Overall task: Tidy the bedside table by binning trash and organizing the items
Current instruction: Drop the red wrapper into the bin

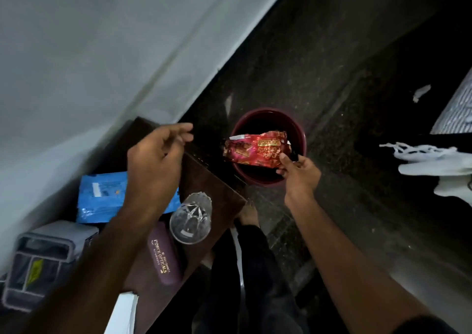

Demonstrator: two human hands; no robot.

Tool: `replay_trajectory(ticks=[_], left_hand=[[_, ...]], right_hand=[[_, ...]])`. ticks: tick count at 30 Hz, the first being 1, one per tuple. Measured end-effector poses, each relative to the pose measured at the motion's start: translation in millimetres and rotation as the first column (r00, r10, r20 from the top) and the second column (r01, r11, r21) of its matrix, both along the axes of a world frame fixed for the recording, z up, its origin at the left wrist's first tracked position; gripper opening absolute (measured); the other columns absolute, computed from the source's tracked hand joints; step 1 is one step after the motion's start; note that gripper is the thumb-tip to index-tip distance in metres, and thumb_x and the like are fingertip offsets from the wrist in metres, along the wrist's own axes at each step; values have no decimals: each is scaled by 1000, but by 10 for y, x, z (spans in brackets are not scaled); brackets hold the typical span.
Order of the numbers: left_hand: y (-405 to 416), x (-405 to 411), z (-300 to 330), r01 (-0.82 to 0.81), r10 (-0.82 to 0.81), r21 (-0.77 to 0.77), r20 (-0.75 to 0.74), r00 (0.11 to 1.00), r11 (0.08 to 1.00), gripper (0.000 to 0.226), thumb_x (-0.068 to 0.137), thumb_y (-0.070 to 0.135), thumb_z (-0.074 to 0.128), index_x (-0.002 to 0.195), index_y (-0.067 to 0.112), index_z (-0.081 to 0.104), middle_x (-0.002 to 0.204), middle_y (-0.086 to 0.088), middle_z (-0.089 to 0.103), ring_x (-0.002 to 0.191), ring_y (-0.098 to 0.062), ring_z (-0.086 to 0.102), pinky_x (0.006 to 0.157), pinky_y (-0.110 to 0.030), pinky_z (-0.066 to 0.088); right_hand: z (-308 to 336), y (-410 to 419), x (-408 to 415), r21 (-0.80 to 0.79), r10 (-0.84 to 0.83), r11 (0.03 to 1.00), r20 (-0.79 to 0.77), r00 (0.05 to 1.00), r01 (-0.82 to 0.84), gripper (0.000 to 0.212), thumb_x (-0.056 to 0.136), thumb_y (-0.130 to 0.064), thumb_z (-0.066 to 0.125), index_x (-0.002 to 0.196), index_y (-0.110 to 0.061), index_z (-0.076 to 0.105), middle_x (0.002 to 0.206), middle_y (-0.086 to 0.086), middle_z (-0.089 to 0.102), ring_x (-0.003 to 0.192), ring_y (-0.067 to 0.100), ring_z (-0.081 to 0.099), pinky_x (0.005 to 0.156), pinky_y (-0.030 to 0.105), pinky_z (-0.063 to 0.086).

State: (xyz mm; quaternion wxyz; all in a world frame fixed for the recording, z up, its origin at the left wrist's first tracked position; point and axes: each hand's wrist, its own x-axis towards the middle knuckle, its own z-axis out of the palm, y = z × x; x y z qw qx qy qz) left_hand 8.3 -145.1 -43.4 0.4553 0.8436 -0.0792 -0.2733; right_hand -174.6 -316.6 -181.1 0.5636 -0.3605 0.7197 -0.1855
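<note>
At about eight o'clock, a grey organizer (pixel 43 259) sits low by the wall, with a blue packet (pixel 102 195) just above it on the brown bedside table (pixel 217 198). Over the table hovers the left hand (pixel 155 162), fingers loosely spread and holding nothing. Near six o'clock stand a clear glass (pixel 190 218) and a maroon spectacle case (pixel 162 254). Toward three o'clock, the right hand (pixel 298 172) pinches a red biscuit wrapper (pixel 255 149) over the maroon bin (pixel 301 134).
</note>
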Motion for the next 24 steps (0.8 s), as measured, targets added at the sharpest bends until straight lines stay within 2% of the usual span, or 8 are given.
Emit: replay_trajectory(ticks=[3,7,10,14,18,21,23,24], left_hand=[[-312,9,-81,79,-79,-6,-15,997,997,28,98,8,54,111,23,74,96,9,76,88,-9,71,85,-23,56],[-554,-23,-210,241,-241,3,-28,970,971,28,99,14,53,111,31,72,96,14,75,91,-1,70,88,-20,55],[-602,-46,-309,310,-309,19,-55,949,950,28,100,18,53,111,36,71,97,18,75,91,-1,70,85,-21,55],[-645,-44,-455,323,-321,23,-62,945,946,30,100,19,53,109,41,71,99,21,75,89,0,70,79,-17,51],[-680,-10,-597,335,-333,22,-74,940,942,29,100,20,53,112,41,70,101,18,75,92,0,71,81,-19,51],[-728,13,-668,346,-342,30,-81,936,938,30,100,19,52,112,41,70,101,19,75,93,1,70,83,-21,50],[-762,23,-698,353,-349,43,-84,933,934,31,100,20,52,112,42,70,101,21,75,93,3,70,83,-21,50],[-779,31,-711,355,-350,49,-84,933,934,31,100,21,52,112,43,69,101,21,75,93,3,70,84,-21,50]], right_hand=[[-134,-19,-135,-40,-48,998,-59,997,45,43,81,-8,80,119,4,61,83,6,65,55,13,63,52,21,55],[-297,-70,-205,-86,-26,996,-151,988,13,38,84,-9,78,116,3,62,81,3,61,64,17,64,51,19,54],[-412,-126,-195,-101,-16,995,-250,968,-9,36,84,-13,79,114,-1,64,89,9,69,72,24,70,56,26,56],[-532,-245,-172,-140,-71,990,-350,934,23,27,83,-15,80,104,-5,68,94,12,72,85,30,72,75,46,61],[-494,-432,-263,-249,-140,968,-389,911,42,24,82,-12,79,103,-6,70,92,10,71,85,29,72,76,45,61],[-391,-578,-383,-336,-173,941,-390,904,35,24,83,-12,78,105,-7,69,90,7,69,82,25,71,72,35,62],[-346,-638,-457,-398,-190,917,-414,890,11,24,84,-11,78,106,-8,69,94,9,71,79,19,67,61,7,52],[-344,-653,-482,-418,-184,908,-424,887,-11,23,85,-11,77,106,-8,69,97,9,71,79,15,66,58,0,46]])
